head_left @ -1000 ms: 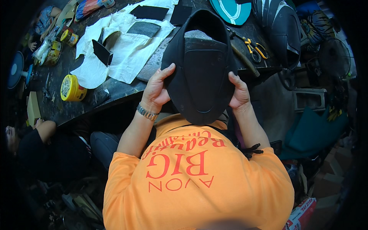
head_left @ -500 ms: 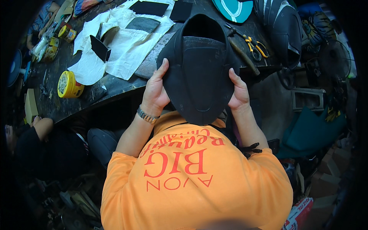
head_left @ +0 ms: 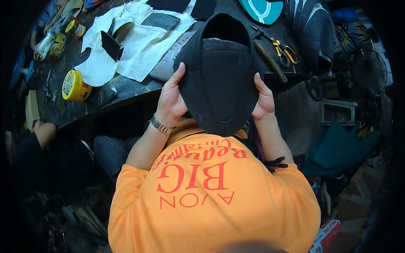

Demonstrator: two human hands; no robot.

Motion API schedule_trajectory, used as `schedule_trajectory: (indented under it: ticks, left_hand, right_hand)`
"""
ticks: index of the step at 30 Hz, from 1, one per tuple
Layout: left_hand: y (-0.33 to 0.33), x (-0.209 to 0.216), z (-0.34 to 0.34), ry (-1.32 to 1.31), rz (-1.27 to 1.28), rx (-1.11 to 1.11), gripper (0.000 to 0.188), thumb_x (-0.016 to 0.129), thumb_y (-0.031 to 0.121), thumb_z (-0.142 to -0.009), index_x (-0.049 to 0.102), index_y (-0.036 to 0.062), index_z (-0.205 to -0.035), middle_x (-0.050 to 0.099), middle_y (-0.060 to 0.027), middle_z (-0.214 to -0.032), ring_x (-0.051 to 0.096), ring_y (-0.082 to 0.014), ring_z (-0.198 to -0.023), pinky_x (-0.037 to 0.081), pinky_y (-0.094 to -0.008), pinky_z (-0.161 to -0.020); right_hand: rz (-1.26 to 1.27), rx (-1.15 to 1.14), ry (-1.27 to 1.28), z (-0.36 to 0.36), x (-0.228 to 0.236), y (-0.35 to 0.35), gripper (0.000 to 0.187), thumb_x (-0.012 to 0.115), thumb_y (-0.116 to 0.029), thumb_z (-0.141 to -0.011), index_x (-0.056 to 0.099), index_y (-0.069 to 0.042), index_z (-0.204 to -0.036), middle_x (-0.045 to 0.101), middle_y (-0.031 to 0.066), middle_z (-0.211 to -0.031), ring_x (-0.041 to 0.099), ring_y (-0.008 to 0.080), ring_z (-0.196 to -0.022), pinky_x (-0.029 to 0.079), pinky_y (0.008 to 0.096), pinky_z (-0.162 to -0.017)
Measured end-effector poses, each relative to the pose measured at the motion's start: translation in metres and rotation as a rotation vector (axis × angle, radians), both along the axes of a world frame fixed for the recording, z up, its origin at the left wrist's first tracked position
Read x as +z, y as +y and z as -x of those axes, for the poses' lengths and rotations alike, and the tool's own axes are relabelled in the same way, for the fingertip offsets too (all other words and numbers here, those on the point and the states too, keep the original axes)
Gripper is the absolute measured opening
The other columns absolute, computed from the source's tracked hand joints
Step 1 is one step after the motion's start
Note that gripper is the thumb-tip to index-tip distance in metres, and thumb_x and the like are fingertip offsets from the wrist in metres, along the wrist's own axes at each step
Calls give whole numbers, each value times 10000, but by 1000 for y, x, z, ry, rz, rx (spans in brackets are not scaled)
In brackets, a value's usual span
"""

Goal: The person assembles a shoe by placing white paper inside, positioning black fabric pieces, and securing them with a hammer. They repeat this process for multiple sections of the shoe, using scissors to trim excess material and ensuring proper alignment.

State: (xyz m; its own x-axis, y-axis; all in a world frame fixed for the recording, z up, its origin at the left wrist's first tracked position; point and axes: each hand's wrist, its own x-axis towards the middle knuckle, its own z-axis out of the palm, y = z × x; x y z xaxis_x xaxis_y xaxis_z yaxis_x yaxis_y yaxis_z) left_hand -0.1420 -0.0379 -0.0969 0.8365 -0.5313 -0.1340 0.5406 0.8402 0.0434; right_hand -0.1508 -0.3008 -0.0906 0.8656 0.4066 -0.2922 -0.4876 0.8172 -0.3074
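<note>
A black shoe upper (head_left: 225, 88) is held up in front of my chest, its round collar opening at the far end and its narrower end toward me. My left hand (head_left: 171, 99) grips its left edge, thumb on top and fingers hidden beneath. On the opposite edge my right hand (head_left: 264, 99) holds it the same way. A grey slab (head_left: 166, 67) lies on the table just beyond my left hand. Past my right hand lie a hammer (head_left: 270, 61) with a wooden handle and yellow-and-black pliers (head_left: 284, 52).
White cloth (head_left: 143, 52) with black cut pieces covers part of the dark table (head_left: 55, 101). A yellow tub (head_left: 76, 85) stands near its front edge. Another black upper (head_left: 312, 38) and a teal piece (head_left: 261, 10) lie at the far right. Another person's arm (head_left: 44, 134) is at the left.
Both hands keep their grip, and the shoe upper stays almost in place. The view has shifted slightly.
</note>
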Motion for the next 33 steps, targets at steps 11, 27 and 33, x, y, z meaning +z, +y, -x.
schedule_trajectory:
  ticks: [11, 27, 33]
  left_hand:
    - [-1, 0, 2, -1, 50, -7, 486, 555, 385, -1049, 584, 26, -1375, 624, -165, -1383, 593, -327, -1281, 442, -497, -1113]
    - [-6, 0, 3, 1, 114, -2, 513, 540, 427, -1048, 593, 30, -1367, 618, -163, -1392, 578, -325, -1298, 415, -497, -1133]
    - [-8, -1, 5, -34, 223, -22, 542, 512, 465, -1050, 585, 44, -1386, 605, -157, -1414, 562, -332, -1319, 398, -505, -1143]
  right_hand:
    - [-56, 19, -17, 1, -1, 1, 374, 602, -292, -1032, 672, -25, -1284, 691, 150, -1286, 657, 321, -1193, 514, 467, -1024]
    - [-127, 24, -33, 6, -10, 6, 450, 604, -385, -1018, 652, -56, -1322, 655, 151, -1347, 611, 352, -1263, 495, 502, -1047]
    - [-203, 33, -127, 7, -16, 7, 516, 622, -397, -1006, 602, -44, -1382, 610, 168, -1408, 574, 369, -1310, 465, 524, -1080]
